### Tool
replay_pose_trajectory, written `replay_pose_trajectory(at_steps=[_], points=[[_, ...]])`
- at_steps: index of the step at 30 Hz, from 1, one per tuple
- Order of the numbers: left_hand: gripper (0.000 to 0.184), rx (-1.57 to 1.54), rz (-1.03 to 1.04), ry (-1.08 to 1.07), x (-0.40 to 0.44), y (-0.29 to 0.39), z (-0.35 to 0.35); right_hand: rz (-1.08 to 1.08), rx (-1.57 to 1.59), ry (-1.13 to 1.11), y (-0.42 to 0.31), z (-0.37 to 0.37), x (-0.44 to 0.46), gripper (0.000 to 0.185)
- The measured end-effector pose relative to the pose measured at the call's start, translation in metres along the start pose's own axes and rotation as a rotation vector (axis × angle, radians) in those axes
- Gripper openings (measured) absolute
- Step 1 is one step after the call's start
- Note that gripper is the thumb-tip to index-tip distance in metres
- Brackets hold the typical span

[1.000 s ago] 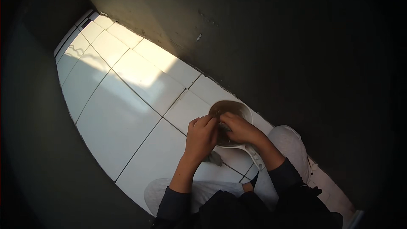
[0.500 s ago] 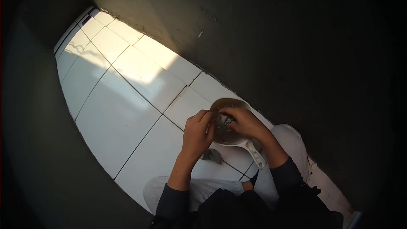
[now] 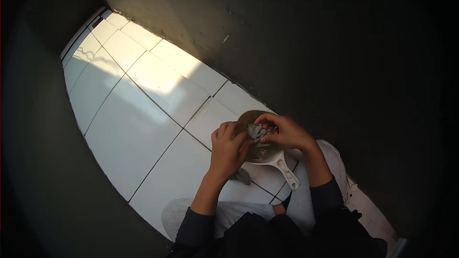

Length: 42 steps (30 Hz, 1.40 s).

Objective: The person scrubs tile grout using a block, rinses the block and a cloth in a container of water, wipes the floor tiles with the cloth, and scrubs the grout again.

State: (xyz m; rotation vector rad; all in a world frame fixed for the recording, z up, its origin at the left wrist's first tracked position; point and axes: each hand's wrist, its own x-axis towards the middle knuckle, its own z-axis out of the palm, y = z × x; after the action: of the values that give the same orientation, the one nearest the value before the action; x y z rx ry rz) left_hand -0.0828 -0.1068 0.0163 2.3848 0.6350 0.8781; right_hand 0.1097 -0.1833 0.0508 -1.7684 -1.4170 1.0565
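A white dipper (image 3: 287, 172) with a handle stands on the tiles, with brownish water showing inside. Over its bowl a crumpled grey-green cloth (image 3: 257, 132) is between my two hands. My right hand (image 3: 285, 133) has its fingers curled round the right side of the cloth. My left hand (image 3: 229, 145) is bent at the cloth's left edge, its fingertips partly hidden. A second grey piece of cloth (image 3: 243, 177) lies on the floor beside my left wrist.
White floor tiles (image 3: 143, 138) stretch away to the far left, with a sunlit patch. A dark wall (image 3: 296, 43) runs along the right side. My crossed legs (image 3: 330, 167) in light grey trousers frame the dipper.
My right hand has moved a little right and turned, and more of the cloth now shows above the dipper. My left hand has shifted slightly right since half a second ago.
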Motion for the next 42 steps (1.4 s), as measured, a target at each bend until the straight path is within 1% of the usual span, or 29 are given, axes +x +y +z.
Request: replay_pose_trajectory(at_steps=[7,9,13,16,18,19,22,24,25,26,28,29,31,36,38,39,41,42], points=[[0.012,0.001,-0.048,0.015,-0.001,0.004,0.002,0.0,0.001,-0.022,-0.008,0.004,0.0,0.042],[0.012,-0.008,-0.069,-0.002,-0.002,0.002,0.003,-0.016,-0.047,-0.036,-0.009,0.005,0.001,0.042],[0.012,-0.004,-0.055,-0.018,-0.002,0.002,0.004,-0.046,-0.028,-0.022,-0.008,0.004,0.001,0.039],[0.015,0.024,-0.034,-0.006,-0.002,0.003,0.004,-0.03,-0.078,-0.035,-0.007,0.005,0.0,0.035],[0.016,0.052,-0.03,0.027,-0.002,0.003,0.003,-0.137,-0.22,0.066,-0.002,0.006,-0.001,0.033],[0.016,0.05,-0.028,0.024,-0.001,0.005,0.003,-0.134,-0.219,0.068,0.0,0.007,0.0,0.033],[0.017,0.039,0.036,0.063,-0.001,0.02,0.003,-0.152,-0.303,0.107,0.009,0.01,0.002,0.033],[0.016,-0.029,0.23,-0.037,-0.007,0.04,0.01,-0.119,-0.194,0.087,0.017,0.015,0.004,0.033],[0.013,-0.002,0.29,-0.045,-0.012,0.049,0.018,-0.115,-0.203,0.054,0.016,0.014,0.004,0.033],[0.013,-0.005,0.293,-0.049,-0.017,0.055,0.027,-0.112,-0.201,0.057,0.015,0.014,0.003,0.033],[0.011,0.074,0.299,-0.101,-0.026,0.06,0.041,-0.093,-0.183,-0.019,0.013,0.013,0.003,0.034],[0.01,0.093,0.317,-0.104,-0.027,0.06,0.045,-0.095,-0.18,-0.015,0.015,0.014,0.004,0.034],[0.01,0.104,0.303,-0.127,-0.029,0.061,0.049,-0.164,-0.185,-0.018,0.023,0.015,0.006,0.034],[0.01,0.128,0.299,-0.152,-0.031,0.06,0.054,-0.165,-0.176,-0.022,0.026,0.015,0.007,0.034],[0.012,0.191,0.41,-0.15,-0.03,0.057,0.052,-0.159,-0.181,-0.026,0.025,0.015,0.007,0.034],[0.012,0.192,0.407,-0.15,-0.029,0.057,0.051,-0.166,-0.18,-0.016,0.026,0.016,0.008,0.034],[0.013,0.243,0.512,-0.214,-0.028,0.056,0.048,-0.173,-0.179,-0.012,0.024,0.016,0.008,0.034],[0.013,0.245,0.509,-0.213,-0.027,0.055,0.046,-0.156,-0.139,-0.023,0.023,0.016,0.007,0.033]])
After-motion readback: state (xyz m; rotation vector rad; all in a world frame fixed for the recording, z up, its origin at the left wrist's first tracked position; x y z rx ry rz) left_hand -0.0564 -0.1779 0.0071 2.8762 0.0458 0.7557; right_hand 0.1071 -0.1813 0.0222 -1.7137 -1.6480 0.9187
